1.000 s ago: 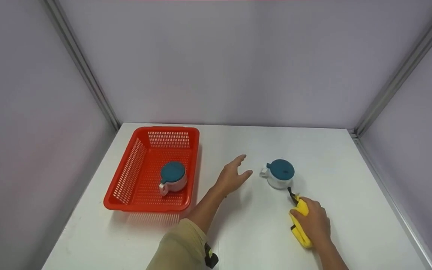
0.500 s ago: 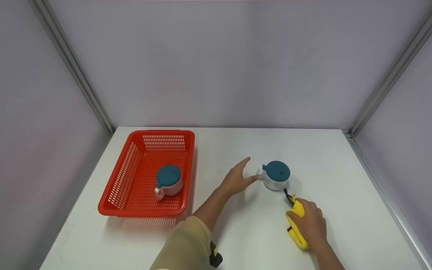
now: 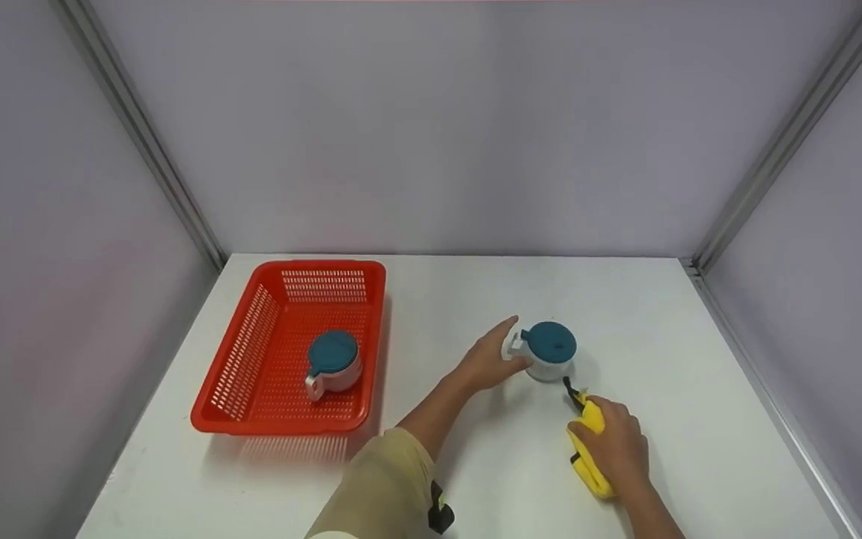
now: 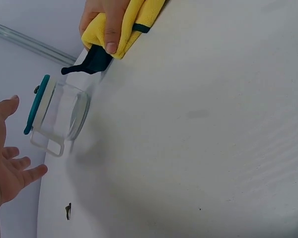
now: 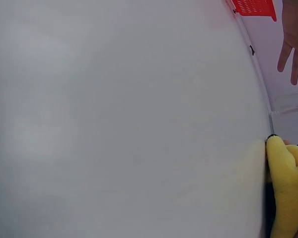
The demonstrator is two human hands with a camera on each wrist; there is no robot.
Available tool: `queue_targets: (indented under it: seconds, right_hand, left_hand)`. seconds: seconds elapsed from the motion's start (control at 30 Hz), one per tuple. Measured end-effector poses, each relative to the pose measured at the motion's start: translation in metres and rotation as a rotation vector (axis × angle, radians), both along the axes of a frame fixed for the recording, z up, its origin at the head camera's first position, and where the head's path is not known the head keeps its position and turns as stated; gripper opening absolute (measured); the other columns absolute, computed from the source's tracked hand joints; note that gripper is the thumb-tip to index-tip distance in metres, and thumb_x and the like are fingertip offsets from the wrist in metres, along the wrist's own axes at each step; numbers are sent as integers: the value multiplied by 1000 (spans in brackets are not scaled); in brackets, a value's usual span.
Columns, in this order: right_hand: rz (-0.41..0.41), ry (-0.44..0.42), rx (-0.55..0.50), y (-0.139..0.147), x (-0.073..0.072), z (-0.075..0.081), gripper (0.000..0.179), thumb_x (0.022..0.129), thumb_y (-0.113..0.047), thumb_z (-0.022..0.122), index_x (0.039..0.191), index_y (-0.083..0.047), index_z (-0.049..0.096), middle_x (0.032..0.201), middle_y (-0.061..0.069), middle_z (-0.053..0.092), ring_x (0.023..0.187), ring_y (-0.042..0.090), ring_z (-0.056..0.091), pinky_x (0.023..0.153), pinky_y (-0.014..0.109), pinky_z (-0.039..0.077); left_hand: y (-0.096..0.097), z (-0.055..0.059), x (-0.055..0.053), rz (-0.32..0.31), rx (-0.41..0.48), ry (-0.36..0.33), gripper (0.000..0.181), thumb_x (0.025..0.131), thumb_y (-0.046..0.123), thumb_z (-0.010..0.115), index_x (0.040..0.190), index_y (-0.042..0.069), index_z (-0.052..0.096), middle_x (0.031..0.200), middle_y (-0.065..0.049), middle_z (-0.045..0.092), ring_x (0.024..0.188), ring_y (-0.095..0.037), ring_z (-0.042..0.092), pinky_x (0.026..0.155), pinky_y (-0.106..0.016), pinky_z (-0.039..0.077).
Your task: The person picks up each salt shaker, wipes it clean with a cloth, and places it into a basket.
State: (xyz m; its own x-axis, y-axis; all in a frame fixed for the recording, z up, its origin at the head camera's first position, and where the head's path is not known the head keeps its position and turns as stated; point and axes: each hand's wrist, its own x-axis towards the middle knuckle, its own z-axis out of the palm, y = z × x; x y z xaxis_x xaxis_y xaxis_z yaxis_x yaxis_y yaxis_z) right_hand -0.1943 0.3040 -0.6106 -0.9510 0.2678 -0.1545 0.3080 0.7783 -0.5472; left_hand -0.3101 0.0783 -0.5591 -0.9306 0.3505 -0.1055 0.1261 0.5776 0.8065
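Observation:
A clear glass jar (image 3: 551,346) with a teal lid and a pale side handle stands upright on the white table. Beside its handle is my left hand (image 3: 488,364), thumb and fingers spread wide; in the left wrist view the hand appears apart from the glass jar (image 4: 64,111). My right hand (image 3: 618,443) grips a folded yellow cloth (image 3: 590,473) with dark trim, low on the table in front of the jar. The cloth's dark end points toward the jar's base. In the right wrist view the yellow cloth (image 5: 288,193) hides most of that hand.
At the left of the table (image 3: 431,299) sits a red perforated plastic basket (image 3: 208,419). Inside it stands a second teal-lidded jar (image 3: 334,353), its handle toward the near side. Grey-white panels (image 3: 416,135) enclose the table at the back and sides.
My left hand has moved right, up to the jar's handle side. The right hand keeps its hold on the yellow cloth. The whole head view has shifted slightly.

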Motion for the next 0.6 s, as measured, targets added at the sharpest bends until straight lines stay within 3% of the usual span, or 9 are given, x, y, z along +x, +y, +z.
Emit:
queue_targets:
  seconds: [0.23,0.43,0.6]
  right_hand:
    - [12,3,13,1,-1,0,70,86,-49,71,145,-20,45,140,15,48,112,32,49,98,58,41]
    - [23,5,25,2,0,-1,70,86,-49,71,144,-20,46,138,15,49,113,32,49,95,56,42]
    - [29,19,31,2,0,-1,69,86,-49,71,143,-19,47,139,16,49,115,34,49,96,57,42]
  left_hand:
    - [8,-3,3,-6,-27,-21,80,89,47,69,154,39,24,160,9,31,147,-16,31,115,-53,33]
    - [14,-8,2,-18,-22,-20,82,89,45,70,155,39,22,159,11,32,147,-15,31,116,-44,35]
    - [16,-9,1,-28,-27,12,75,91,41,69,154,32,29,157,9,36,146,-13,33,116,-39,34]
